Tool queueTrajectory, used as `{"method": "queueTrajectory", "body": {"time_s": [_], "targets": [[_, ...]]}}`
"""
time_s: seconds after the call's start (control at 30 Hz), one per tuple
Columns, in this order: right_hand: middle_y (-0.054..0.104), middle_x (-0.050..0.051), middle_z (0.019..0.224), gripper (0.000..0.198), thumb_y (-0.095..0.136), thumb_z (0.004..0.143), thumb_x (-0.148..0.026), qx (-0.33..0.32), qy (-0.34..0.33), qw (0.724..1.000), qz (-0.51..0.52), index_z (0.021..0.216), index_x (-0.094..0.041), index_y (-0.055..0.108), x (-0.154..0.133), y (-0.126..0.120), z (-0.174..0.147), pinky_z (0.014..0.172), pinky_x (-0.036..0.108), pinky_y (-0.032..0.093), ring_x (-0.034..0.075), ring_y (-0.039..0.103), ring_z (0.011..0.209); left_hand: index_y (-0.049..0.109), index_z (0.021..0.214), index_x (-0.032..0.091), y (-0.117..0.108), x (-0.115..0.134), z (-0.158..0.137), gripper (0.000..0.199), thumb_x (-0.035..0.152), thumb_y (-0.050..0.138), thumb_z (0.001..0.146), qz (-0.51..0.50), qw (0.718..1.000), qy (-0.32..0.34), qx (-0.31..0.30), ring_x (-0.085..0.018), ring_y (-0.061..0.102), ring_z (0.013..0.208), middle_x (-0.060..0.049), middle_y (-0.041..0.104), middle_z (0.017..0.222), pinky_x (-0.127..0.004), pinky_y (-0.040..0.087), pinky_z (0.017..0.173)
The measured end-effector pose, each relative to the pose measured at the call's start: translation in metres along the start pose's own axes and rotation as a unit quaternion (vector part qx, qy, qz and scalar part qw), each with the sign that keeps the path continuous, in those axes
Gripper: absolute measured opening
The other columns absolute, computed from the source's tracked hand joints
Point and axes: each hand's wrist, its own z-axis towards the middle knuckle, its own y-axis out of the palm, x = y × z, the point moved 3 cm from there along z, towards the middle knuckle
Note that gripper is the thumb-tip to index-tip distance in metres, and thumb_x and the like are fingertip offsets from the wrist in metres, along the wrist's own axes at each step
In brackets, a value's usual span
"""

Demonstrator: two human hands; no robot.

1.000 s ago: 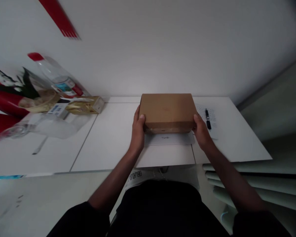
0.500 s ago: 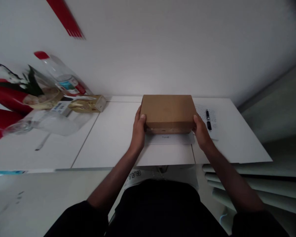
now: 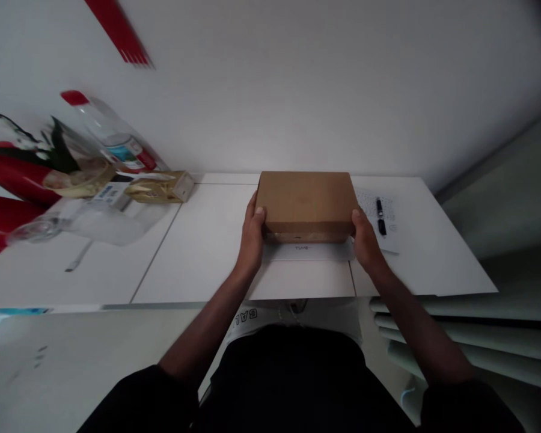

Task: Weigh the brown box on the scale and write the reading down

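A brown cardboard box (image 3: 307, 198) is gripped from both ends. My left hand (image 3: 253, 231) clasps its left end, thumb at the front corner and fingers along the side. At the right end my right hand (image 3: 364, 236) presses with the thumb near the front corner; its fingers are mostly hidden. Under the box, a flat white box (image 3: 306, 252) with dark lettering pokes out towards me. Whether the cardboard box rests on it or hovers just above, I cannot tell. To the right, a black pen (image 3: 381, 216) lies on a sheet of written paper (image 3: 390, 240).
A white table (image 3: 198, 258) stands against the wall. On its left are a gold packet (image 3: 155, 187), a lying clear bottle (image 3: 103, 224), an upright red-capped bottle (image 3: 121, 147) and a plant (image 3: 58, 150). A grey-green curtain (image 3: 473, 337) hangs at the right.
Hardly anything differs. The whole view has shifted up by a few pixels, and both hands keep the same hold on the cardboard box.
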Motion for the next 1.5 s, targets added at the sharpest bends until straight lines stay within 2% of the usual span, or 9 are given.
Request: {"method": "queueTrajectory", "body": {"time_s": [0.53, 0.67, 0.77, 0.83, 0.93, 1.07, 1.23, 1.4, 1.5], "targets": [[0.047, 0.008, 0.15, 0.068, 0.037, 0.094, -0.073, 0.007, -0.016, 0.999, -0.044, 0.139, -0.025, 0.054, -0.004, -0.005, -0.004, 0.124, 0.052, 0.02, 0.026, 0.037, 0.145, 0.042, 0.148, 0.033, -0.006, 0.007, -0.006, 0.059, 0.056, 0.054, 0.096, 0.032, 0.998, -0.02, 0.041, -0.025, 0.03, 0.148, -0.003, 0.036, 0.158, -0.041, 0.027, 0.122], [0.041, 0.004, 0.154, 0.059, 0.032, 0.1, -0.065, 0.102, -0.089, 0.989, -0.053, 0.144, -0.03, 0.052, -0.019, -0.017, -0.011, 0.125, 0.051, 0.02, 0.026, 0.032, 0.147, 0.044, 0.146, 0.036, -0.006, 0.035, -0.018, 0.047, 0.042, 0.052, 0.1, 0.066, 0.982, 0.165, 0.07, -0.023, 0.034, 0.146, -0.002, 0.041, 0.153, -0.042, 0.027, 0.121], [0.045, -0.002, 0.151, 0.051, 0.022, 0.105, -0.049, 0.16, -0.184, 0.968, -0.054, 0.143, -0.035, 0.054, -0.043, -0.021, -0.027, 0.124, 0.049, 0.024, 0.025, 0.033, 0.147, 0.052, 0.139, 0.035, -0.006, 0.061, -0.033, 0.042, 0.032, 0.052, 0.097, 0.075, 0.943, 0.319, 0.064, -0.025, 0.049, 0.132, -0.003, 0.055, 0.138, -0.045, 0.04, 0.11], [0.05, -0.002, 0.146, 0.051, 0.021, 0.106, -0.045, 0.142, -0.235, 0.96, -0.064, 0.138, -0.035, 0.059, -0.057, -0.018, -0.041, 0.122, 0.05, 0.029, 0.027, 0.039, 0.144, 0.061, 0.128, 0.028, -0.001, 0.075, -0.046, 0.035, 0.026, 0.047, 0.096, 0.098, 0.918, 0.384, -0.018, -0.024, 0.062, 0.109, -0.005, 0.066, 0.114, -0.043, 0.049, 0.095], [0.056, -0.001, 0.141, 0.053, 0.019, 0.105, -0.044, 0.013, -0.225, 0.972, -0.066, 0.137, -0.035, 0.061, -0.062, -0.004, -0.06, 0.115, 0.054, 0.04, 0.03, 0.05, 0.135, 0.063, 0.11, 0.019, 0.019, 0.082, -0.072, 0.027, 0.021, 0.04, 0.096, 0.124, 0.845, 0.429, -0.296, -0.02, 0.067, 0.086, -0.006, 0.071, 0.091, -0.036, 0.054, 0.076], [0.054, -0.002, 0.145, 0.049, 0.025, 0.105, -0.032, -0.212, -0.247, 0.945, 0.02, 0.147, -0.036, 0.049, -0.053, 0.02, -0.078, 0.113, 0.045, 0.044, 0.022, 0.053, 0.132, 0.061, 0.103, 0.013, 0.039, 0.065, -0.107, 0.021, 0.023, 0.045, 0.094, 0.014, 0.791, 0.339, -0.509, -0.02, 0.068, 0.075, -0.008, 0.07, 0.081, -0.034, 0.053, 0.068], [0.047, 0.007, 0.151, 0.052, 0.034, 0.103, -0.028, -0.409, -0.193, 0.886, 0.103, 0.155, -0.025, 0.037, -0.037, 0.049, -0.077, 0.118, 0.04, 0.036, 0.018, 0.042, 0.142, 0.063, 0.096, 0.013, 0.055, 0.035, -0.13, 0.018, 0.023, 0.049, 0.091, -0.044, 0.729, 0.234, -0.642, -0.019, 0.063, 0.07, -0.006, 0.069, 0.077, -0.032, 0.05, 0.066], [0.042, 0.013, 0.154, 0.052, 0.039, 0.103, -0.025, -0.506, -0.103, 0.845, 0.138, 0.154, -0.013, 0.038, -0.022, 0.069, -0.071, 0.121, 0.038, 0.028, 0.016, 0.037, 0.145, 0.066, 0.109, -0.003, 0.066, 0.021, -0.124, 0.038, 0.023, 0.041, 0.094, -0.115, 0.65, 0.121, -0.742, -0.024, 0.067, 0.088, -0.017, 0.071, 0.096, -0.03, 0.053, 0.083], [0.039, 0.014, 0.156, 0.055, 0.042, 0.101, -0.025, -0.531, -0.073, 0.828, 0.168, 0.154, -0.012, 0.036, -0.015, 0.075, -0.069, 0.122, 0.037, 0.027, 0.017, 0.034, 0.147, 0.06, 0.124, -0.009, 0.065, 0.007, -0.118, 0.051, 0.028, 0.036, 0.097, -0.141, 0.634, 0.045, -0.759, -0.028, 0.064, 0.112, -0.024, 0.067, 0.117, -0.033, 0.05, 0.101]]}}
